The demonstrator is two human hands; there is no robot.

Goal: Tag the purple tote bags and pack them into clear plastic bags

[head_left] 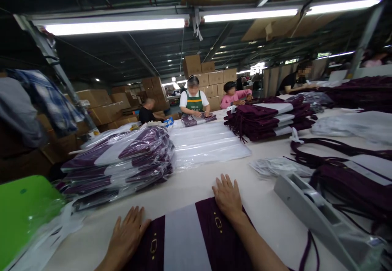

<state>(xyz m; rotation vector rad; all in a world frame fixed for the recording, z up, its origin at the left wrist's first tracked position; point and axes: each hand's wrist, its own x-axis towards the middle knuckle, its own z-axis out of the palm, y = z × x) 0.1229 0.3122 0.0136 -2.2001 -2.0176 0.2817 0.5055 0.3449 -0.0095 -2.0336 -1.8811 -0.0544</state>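
Note:
A folded dark purple cloth item [208, 238] lies on the table in front of me, with brass-coloured oval fittings on both sides. Down its middle runs a pale grey-white band [183, 238]. My left hand [127, 232] rests at its left edge, fingers stretched out and holding nothing. At the far right corner of the cloth, my right hand [227, 195] lies flat, palm down, with fingers spread. The lower part of the item is cut off by the bottom of the view.
Plastic-wrapped purple bundles [122, 165] are stacked at left, beyond a green panel [27, 214]. Clear plastic bags [211, 144] lie ahead; a purple cloth stack [269, 120] stands right of them. A grey tape dispenser [321, 218] sits at right. Several people work across the table.

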